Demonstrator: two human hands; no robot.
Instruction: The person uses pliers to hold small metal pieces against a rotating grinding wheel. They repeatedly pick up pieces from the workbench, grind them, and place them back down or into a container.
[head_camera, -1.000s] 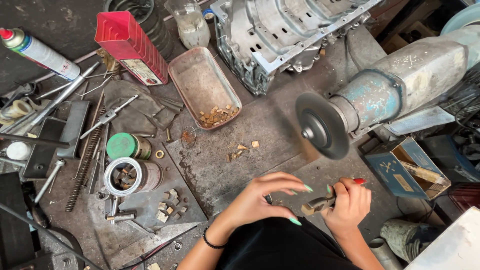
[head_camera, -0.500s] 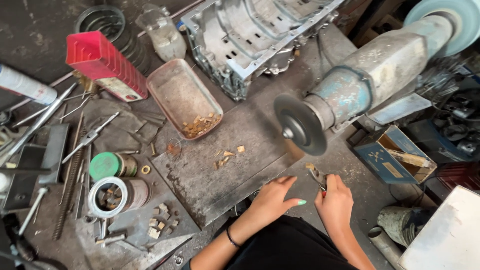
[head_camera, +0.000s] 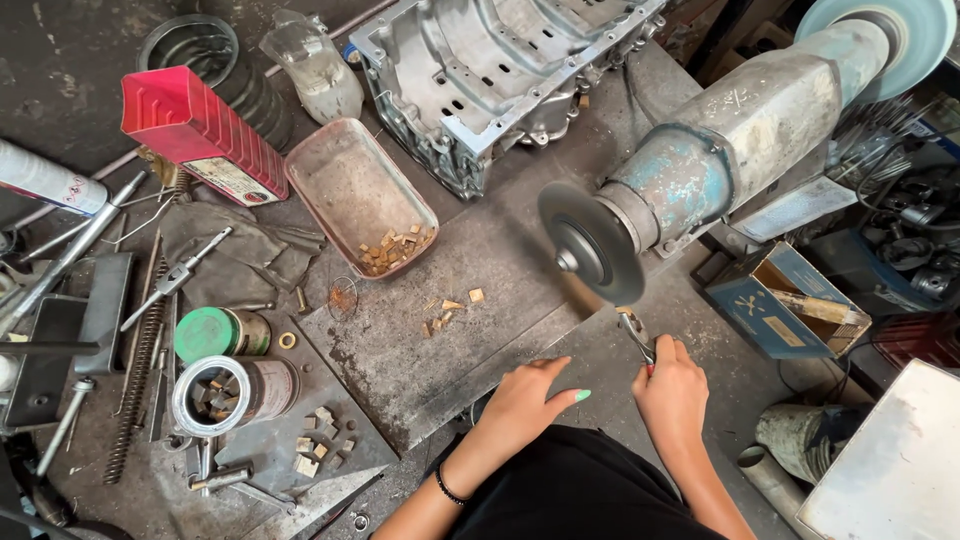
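My right hand (head_camera: 672, 392) grips pliers (head_camera: 636, 336) and lifts them toward the lower edge of the spinning grinding wheel (head_camera: 590, 242). A small brass piece sits in the jaws, just at the wheel. My left hand (head_camera: 527, 398) rests on the metal bench plate (head_camera: 420, 350) with fingers curled and holds nothing. Small brass pieces (head_camera: 448, 310) lie loose on the plate ahead of it. More of them fill the near corner of an oblong metal tray (head_camera: 345, 180).
The bench grinder body (head_camera: 740, 130) runs to the upper right. An aluminium engine casing (head_camera: 480, 70) stands behind. At left are a red can (head_camera: 200, 135), a green-lidded tin (head_camera: 215, 335), an open tin of pieces (head_camera: 225, 395), hand tools and a spring. A blue cardboard box (head_camera: 770, 300) sits at right.
My right hand has raised the pliers from near my lap up to the wheel's edge. My left hand has drawn back and settled on the plate. The view shifted.
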